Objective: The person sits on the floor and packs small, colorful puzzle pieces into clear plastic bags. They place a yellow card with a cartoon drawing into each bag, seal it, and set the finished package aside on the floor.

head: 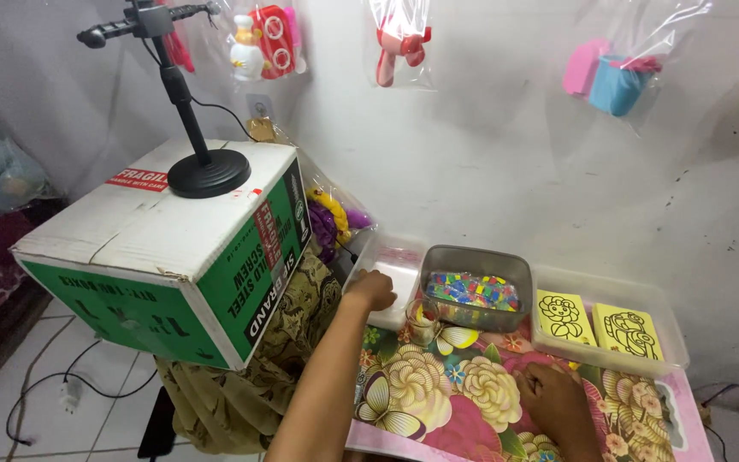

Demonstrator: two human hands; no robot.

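White tray: we are reaching in, left hand curled loosely, fingertips touching it, grasping nothing visible. Beyond the fingers: metal tin of coloured tiles. Right hand is resting flat, released, on floral cloth.

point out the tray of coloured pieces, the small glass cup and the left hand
tray of coloured pieces (519,267): head view, right rim
small glass cup (421,323): head view, its side wall
left hand (373,288): head view, back of hand
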